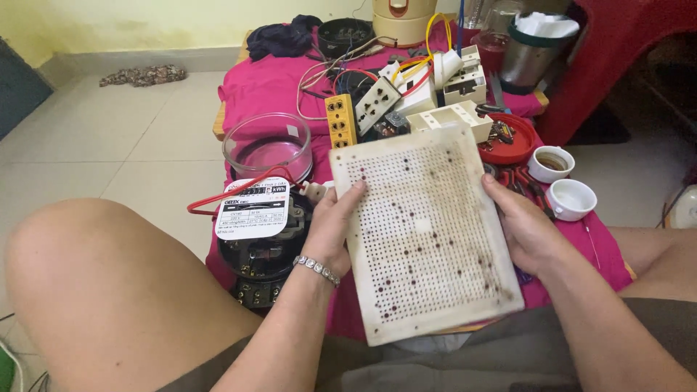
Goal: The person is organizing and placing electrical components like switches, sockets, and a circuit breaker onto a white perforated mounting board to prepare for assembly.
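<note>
Both hands' fingers (347,199) pinch perforated board (425,232) edges, left hand (330,232) & right hand (524,231).

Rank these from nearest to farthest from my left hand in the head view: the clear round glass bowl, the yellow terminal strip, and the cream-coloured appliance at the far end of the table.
1. The clear round glass bowl, just beyond the left hand, slightly left of it.
2. The yellow terminal strip, farther back, almost directly beyond the hand.
3. The cream-coloured appliance, at the table's far edge, up right.
</note>
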